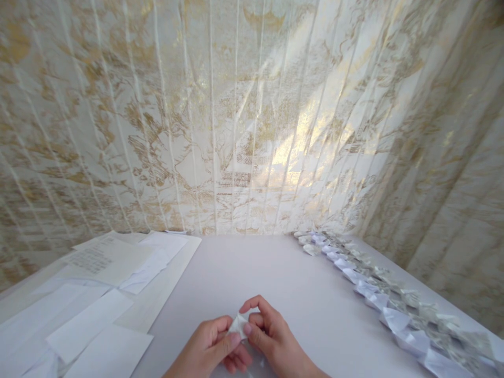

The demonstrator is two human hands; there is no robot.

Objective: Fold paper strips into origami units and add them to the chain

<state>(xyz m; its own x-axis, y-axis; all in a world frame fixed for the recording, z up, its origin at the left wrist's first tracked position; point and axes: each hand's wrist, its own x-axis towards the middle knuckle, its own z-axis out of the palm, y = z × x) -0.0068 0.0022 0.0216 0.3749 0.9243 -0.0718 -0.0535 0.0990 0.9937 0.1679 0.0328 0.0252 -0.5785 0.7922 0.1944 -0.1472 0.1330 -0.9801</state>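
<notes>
A small folded piece of white paper [238,324] is held up between both hands near the table's front edge. My left hand [214,344] pinches its left side, with the thumb lying across the lower corner. On the other side my right hand [271,336] grips the paper's right edge with the thumb, its index finger arched above the top point. The fingers behind the paper are partly hidden. Its exact folded shape is too small to make out.
Loose white sheets [90,320] lie overlapping at the left, with a printed sheet [106,257] near the back. Along the right edge run rows of folded paper pieces [396,320], some white, some printed. A gold-patterned curtain [212,115] hangs behind the white table [244,268].
</notes>
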